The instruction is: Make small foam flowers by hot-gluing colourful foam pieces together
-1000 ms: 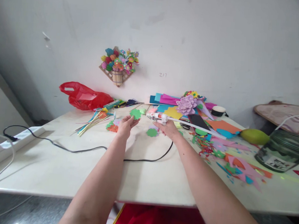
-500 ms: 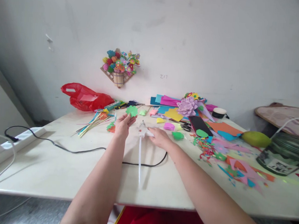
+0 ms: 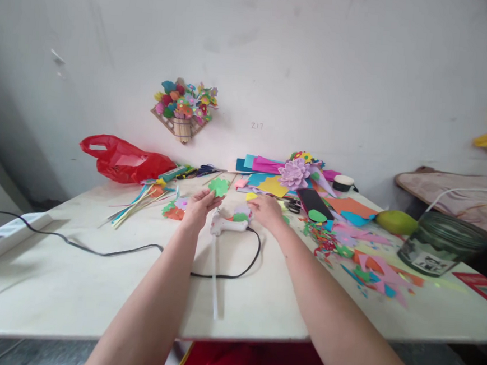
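Observation:
My left hand [image 3: 200, 206] pinches a green scalloped flower cutout [image 3: 219, 187] and keeps it above the table. My right hand [image 3: 265, 210] reaches over the small pieces behind the glue gun, fingers curled down beside a small yellow piece [image 3: 251, 196]; whether they grip it is hidden. Between my forearms lies a white hot glue gun [image 3: 227, 224] on its side, a long clear glue stick [image 3: 215, 281] sticking out of its back towards me. Green and lilac pieces lie just behind it. More flower cutouts [image 3: 174, 209] rest left of the gun.
The gun's black cord [image 3: 111, 251] runs left to a power strip [image 3: 7, 237]. A red plastic bag [image 3: 129, 162], thin strips [image 3: 134, 205] and scissors [image 3: 206, 170] lie at left. Foam sheets [image 3: 265, 165], a phone [image 3: 311, 202], colourful scraps [image 3: 382, 275] and a jar [image 3: 440, 248] occupy the right.
My right hand has let go of the glue gun and moved back and right towards the small pieces. My left hand still holds the green cutout. The view has swung slightly right.

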Motion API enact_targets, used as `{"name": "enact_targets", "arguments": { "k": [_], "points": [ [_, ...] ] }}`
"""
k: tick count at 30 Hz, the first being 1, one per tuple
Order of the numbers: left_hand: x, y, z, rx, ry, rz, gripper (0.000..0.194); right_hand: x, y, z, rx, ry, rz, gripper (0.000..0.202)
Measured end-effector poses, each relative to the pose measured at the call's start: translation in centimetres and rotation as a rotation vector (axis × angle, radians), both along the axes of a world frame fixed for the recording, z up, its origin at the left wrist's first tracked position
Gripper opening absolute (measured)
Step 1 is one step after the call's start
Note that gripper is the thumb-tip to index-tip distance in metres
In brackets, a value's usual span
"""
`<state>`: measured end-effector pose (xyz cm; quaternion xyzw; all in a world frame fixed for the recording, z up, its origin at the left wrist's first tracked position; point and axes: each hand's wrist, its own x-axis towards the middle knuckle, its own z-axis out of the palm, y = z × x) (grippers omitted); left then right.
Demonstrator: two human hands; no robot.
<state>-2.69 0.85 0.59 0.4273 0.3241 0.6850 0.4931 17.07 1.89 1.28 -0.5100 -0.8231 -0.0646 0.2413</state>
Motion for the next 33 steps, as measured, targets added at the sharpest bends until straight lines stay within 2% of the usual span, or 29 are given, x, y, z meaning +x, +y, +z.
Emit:
{"name": "enact_targets", "arguments": {
  "k": [2,4,10,20,23,25,27,29,33],
  "points": [
    [0.1,0.1,-0.2,-0.003,0.024,-0.026,0.023,1.5,0.7,0.1,-0.009,-0.042,-0.076,0.029],
    [0.3,0.1,-0.3,0.001,0.038,-0.056,0.023,2.5,1.2,-0.3,-0.012,-0.064,-0.096,0.026],
    [0.6,0.0,-0.5,-0.006,0.064,-0.102,0.022,3.2,2.0,-1.7,-0.049,-0.117,0.028,0.02],
    [0.6,0.0,-0.6,-0.011,0.071,-0.104,0.022,3.4,2.7,-3.3,-0.028,-0.011,0.064,0.008],
    [0.6,0.0,-0.6,-0.023,0.074,-0.1,0.022,3.2,3.3,-3.5,0.003,0.173,0.065,0.004],
    [0.5,0.0,-0.6,-0.034,0.071,-0.098,0.023,3.0,3.4,-3.2,-0.032,0.422,0.082,0.005],
    [0.5,0.0,-0.5,-0.039,0.069,-0.098,0.023,2.8,3.3,-2.7,-0.163,0.728,0.156,0.011],
    [0.5,0.0,-0.5,-0.04,0.069,-0.096,0.023,2.7,2.9,-2.0,-0.367,0.976,0.272,0.02],
    [0.6,0.0,-0.4,-0.041,0.064,-0.092,0.022,2.3,1.8,-1.1,-0.59,1.198,0.432,0.031]
  ]
}}
